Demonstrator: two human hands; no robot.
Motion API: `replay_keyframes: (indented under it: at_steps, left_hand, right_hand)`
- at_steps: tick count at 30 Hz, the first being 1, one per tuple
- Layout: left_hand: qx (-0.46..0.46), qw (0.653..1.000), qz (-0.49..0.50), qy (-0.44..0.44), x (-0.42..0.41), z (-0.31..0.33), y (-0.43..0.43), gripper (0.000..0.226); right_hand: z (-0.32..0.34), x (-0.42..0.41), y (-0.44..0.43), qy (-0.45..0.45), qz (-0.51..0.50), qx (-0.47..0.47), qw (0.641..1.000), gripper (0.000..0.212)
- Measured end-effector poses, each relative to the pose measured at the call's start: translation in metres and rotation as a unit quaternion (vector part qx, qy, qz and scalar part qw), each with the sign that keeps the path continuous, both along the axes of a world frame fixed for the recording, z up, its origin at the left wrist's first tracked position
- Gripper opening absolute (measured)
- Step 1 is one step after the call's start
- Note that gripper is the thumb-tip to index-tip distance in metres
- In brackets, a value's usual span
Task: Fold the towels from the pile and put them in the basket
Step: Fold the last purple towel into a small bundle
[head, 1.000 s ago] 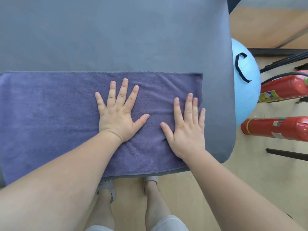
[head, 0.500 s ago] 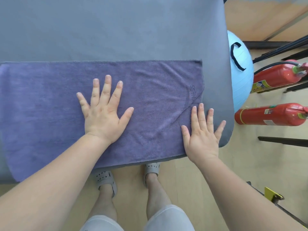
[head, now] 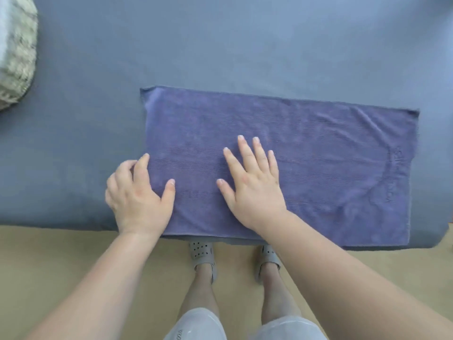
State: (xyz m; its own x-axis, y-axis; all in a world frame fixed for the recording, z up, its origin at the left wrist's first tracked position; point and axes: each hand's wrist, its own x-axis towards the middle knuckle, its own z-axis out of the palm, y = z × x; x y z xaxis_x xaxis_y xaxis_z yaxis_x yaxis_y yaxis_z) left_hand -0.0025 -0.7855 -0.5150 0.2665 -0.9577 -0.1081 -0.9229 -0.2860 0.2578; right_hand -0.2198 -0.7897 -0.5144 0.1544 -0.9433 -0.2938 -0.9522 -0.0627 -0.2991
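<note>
A purple towel (head: 318, 153) lies flat as a long rectangle on the grey-blue table (head: 220, 45), its near edge along the table's front edge. My right hand (head: 252, 182) presses flat on the towel's middle with fingers spread. At the towel's left edge, my left hand (head: 137, 195) has its thumb and index finger on the cloth. Its other fingers are loosely curled on the table just beside the edge. A pale woven basket (head: 17, 52) shows partly at the far left.
The table's rounded right corner (head: 441, 231) is close to the towel's right end. My legs and grey sandals (head: 202, 256) stand on the tan floor below the table's front edge.
The view has swung left, bringing the towel's left end and the basket into sight. My left hand slid left to the towel's edge and my right hand moved to the towel's middle.
</note>
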Motion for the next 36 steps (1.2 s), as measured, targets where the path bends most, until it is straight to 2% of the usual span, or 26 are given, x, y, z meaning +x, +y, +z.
replay_keyframes:
  at_steps: [4,7,10,13,16,19,22,25,28,30,36]
  left_hand:
    - [0.016,0.998,0.047,0.029,0.040,0.000,0.017,0.051]
    - [0.049,0.995,0.043,0.075,0.049,0.001,0.026,0.037]
    - [0.073,0.992,0.011,0.106,0.045,0.004,0.027,0.026]
    - [0.089,0.986,-0.014,0.137,0.038,0.005,0.021,0.024]
    - [0.050,0.977,-0.012,0.206,0.032,0.011,0.015,0.027]
    - [0.018,0.956,0.037,0.289,0.028,0.019,0.014,0.031]
    - [0.044,0.930,0.118,0.345,0.026,0.017,0.014,0.006]
    - [0.086,0.934,0.112,0.328,0.021,0.015,0.015,0.015]
    - [0.109,0.949,0.064,0.287,0.015,0.015,0.019,0.028]
    - [0.124,0.960,0.052,0.244,0.012,0.015,0.022,0.033]
    - [0.143,0.973,0.049,0.176,0.010,0.012,0.024,0.029]
  right_hand:
    - [0.008,0.072,-0.043,-0.069,0.054,-0.030,0.996,0.056]
    - [0.013,0.115,-0.077,-0.059,0.081,-0.038,0.994,0.050]
    - [0.009,0.139,-0.099,-0.011,0.115,-0.017,0.993,0.044]
    - [0.003,0.139,-0.106,0.029,0.108,-0.028,0.993,0.041]
    - [0.001,0.129,-0.103,-0.011,0.064,-0.059,0.996,0.041]
    - [0.001,0.119,-0.098,-0.030,0.054,-0.114,0.992,0.038]
    - [-0.001,0.114,-0.098,0.005,0.075,-0.160,0.984,0.034]
    - [-0.003,0.106,-0.099,0.009,0.085,-0.132,0.988,0.026]
    - [-0.004,0.101,-0.095,-0.020,0.086,-0.090,0.992,0.040]
    - [-0.004,0.102,-0.093,-0.008,0.092,-0.085,0.992,0.046]
    - [0.007,0.114,-0.102,0.038,0.076,-0.032,0.996,0.053]
